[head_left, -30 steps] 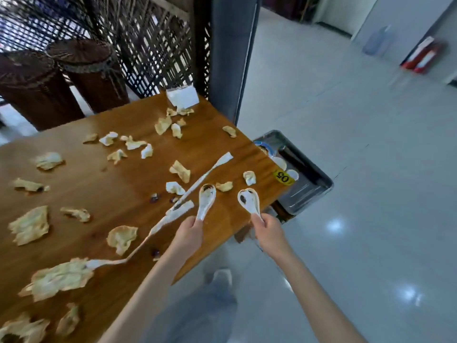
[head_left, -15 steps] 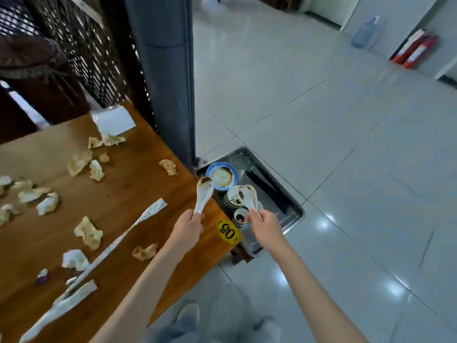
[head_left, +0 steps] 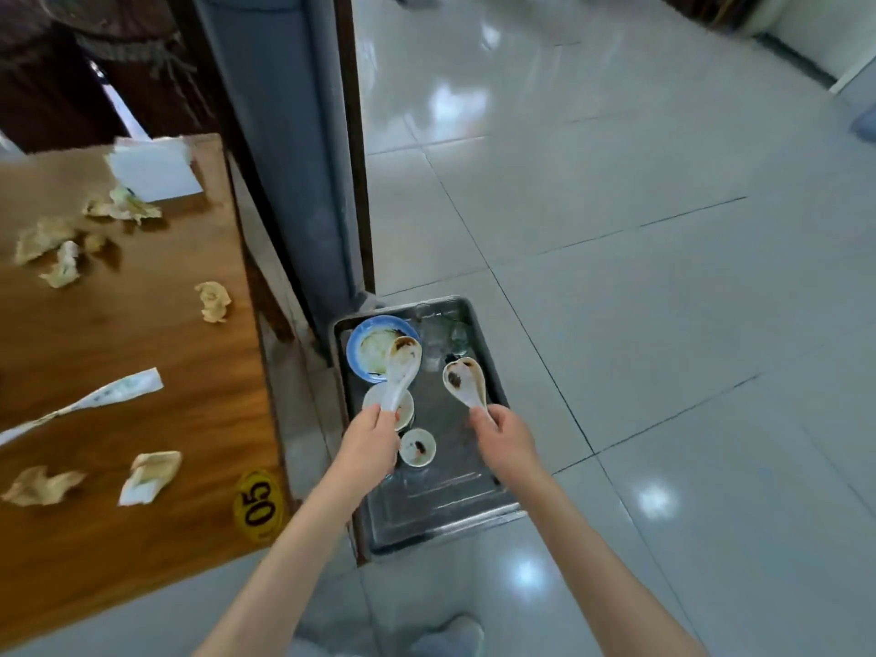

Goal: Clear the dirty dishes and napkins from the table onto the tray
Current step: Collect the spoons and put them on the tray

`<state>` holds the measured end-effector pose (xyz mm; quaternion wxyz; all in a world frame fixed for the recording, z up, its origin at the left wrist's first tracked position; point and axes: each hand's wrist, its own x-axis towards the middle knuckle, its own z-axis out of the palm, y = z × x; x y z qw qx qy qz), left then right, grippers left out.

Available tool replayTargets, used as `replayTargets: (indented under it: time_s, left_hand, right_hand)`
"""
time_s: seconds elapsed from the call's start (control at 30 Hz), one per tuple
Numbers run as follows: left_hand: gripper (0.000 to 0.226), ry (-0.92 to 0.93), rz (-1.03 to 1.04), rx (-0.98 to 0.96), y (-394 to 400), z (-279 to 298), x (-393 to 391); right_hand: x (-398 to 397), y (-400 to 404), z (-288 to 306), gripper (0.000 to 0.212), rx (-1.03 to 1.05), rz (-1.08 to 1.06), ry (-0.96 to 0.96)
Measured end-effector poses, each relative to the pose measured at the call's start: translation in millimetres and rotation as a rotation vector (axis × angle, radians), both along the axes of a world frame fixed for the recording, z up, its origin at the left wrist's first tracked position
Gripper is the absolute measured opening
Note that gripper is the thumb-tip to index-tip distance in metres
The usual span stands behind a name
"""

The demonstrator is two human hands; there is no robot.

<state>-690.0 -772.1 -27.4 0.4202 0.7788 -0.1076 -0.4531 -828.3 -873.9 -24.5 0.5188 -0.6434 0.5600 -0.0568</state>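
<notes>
Your left hand [head_left: 367,436] and right hand [head_left: 505,431] each pinch a dirty spoon over the tray [head_left: 426,519]; bowls are in, napkins [head_left: 151,474] wait beside it.

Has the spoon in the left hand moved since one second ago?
Yes. The spoon in the left hand was over the wooden table; it has moved off the edge, over the metal tray.

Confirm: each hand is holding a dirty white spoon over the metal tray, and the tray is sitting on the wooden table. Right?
Not quite. The left hand and right hand do each hold a dirty white spoon over the metal tray, but the head view shows the tray past the edge of the wooden table, lower down over the tiled floor, not on the tabletop.
</notes>
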Motion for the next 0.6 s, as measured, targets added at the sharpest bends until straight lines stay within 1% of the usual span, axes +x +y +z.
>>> replayTargets:
  time_s: [0.07,0.23,0.37,0.47,0.6]
  left_hand:
    - [0.027,0.039,0.084,0.012,-14.4,-17.0,-7.2]
    - [0.021,0.058,0.186,0.048,-44.6,-64.2,-13.7]
    - [0.024,0.057,0.187,0.07,-62.7,-105.6,-9.5]
    - [0.024,0.103,0.184,0.059,-77.2,-128.8,-11.7]
    - [0.023,0.163,0.138,0.109,-97.0,-155.8,-17.6]
  right_hand:
    - [-4.1,-19.3,-18.7,0.033,0.013,0.03,0.0]
    - [-2.9,-57.3,-79.9,0.031,0.057,0.088,-0.011]
    - [3.2,-76.2,-130.2,0.037,0.072,0.078,0.009]
    - [6.6,-86.8,-160.0,0.043,0.05,0.074,0.054]
    - [8.2,-100.3,-190.7,0.042,0.041,0.056,0.113]
